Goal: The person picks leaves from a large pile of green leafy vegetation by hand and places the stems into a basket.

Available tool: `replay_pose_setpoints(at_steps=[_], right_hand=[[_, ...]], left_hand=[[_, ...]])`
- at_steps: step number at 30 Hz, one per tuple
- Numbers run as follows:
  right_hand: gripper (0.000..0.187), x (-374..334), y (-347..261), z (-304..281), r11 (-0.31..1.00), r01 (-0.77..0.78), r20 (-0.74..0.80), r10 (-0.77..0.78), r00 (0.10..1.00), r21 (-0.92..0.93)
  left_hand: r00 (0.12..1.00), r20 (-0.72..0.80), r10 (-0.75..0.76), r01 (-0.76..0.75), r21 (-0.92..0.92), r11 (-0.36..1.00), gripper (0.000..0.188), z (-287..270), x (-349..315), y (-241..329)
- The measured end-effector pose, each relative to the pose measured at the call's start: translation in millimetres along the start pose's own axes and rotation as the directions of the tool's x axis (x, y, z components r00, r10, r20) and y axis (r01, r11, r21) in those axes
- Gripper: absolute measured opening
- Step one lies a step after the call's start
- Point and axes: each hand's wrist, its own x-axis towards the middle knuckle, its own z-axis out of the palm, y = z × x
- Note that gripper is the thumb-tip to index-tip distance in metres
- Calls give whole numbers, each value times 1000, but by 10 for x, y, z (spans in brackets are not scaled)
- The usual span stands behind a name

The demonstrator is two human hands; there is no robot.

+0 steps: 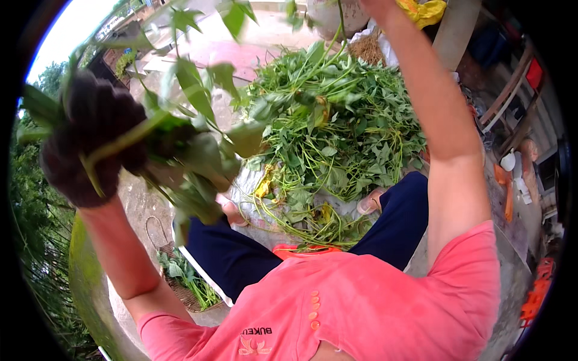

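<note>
My left hand (99,129), in a dark glove, is raised at the left with its fingers wrapped round a bunch of leafy green vine stems (205,150). The bunch's leaves hang loosely to the right of the glove, blurred in places. My right forearm (430,90) reaches up past the top edge, so the hand itself is cut off. Between and beyond my knees a large heap of the same leafy vines (337,120) covers the ground, with some yellowed leaves (264,182) at its near side.
Beside my left leg sits a woven basket (183,295) with cut green stems. Something bright orange-red (304,250) shows between my thighs. A yellow bag (424,12) and a big pale jar (337,18) stand beyond the heap. An orange plastic crate (537,292) lies at the right.
</note>
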Motion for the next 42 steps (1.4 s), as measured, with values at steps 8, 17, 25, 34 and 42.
replay_pose_setpoints(at_steps=[8, 17, 25, 34, 42], right_hand=[[27, -748, -471, 61, 910, -22, 392, 199, 898, -413], [47, -3714, -98, -328, 675, -67, 397, 508, 764, -735], [19, -3685, 427, -444, 783, -614, 26, 619, 785, -94], [22, -3968, 828, -487, 516, -855, -80, 855, 512, 55], [21, -4107, 1135, -94, 540, -830, 10, 839, 544, -142]], left_hand=[[895, -439, -85, 176, 172, 969, 38, -530, -340, 105], [740, 189, -646, 647, 62, 760, 22, -125, -1127, -2349], [538, 228, -812, 775, -513, 369, 29, 535, -500, -2983], [506, -611, -609, 690, -137, 711, 20, 518, -1020, -3542], [477, -466, -745, 688, -330, 647, 26, 718, -972, -3760]])
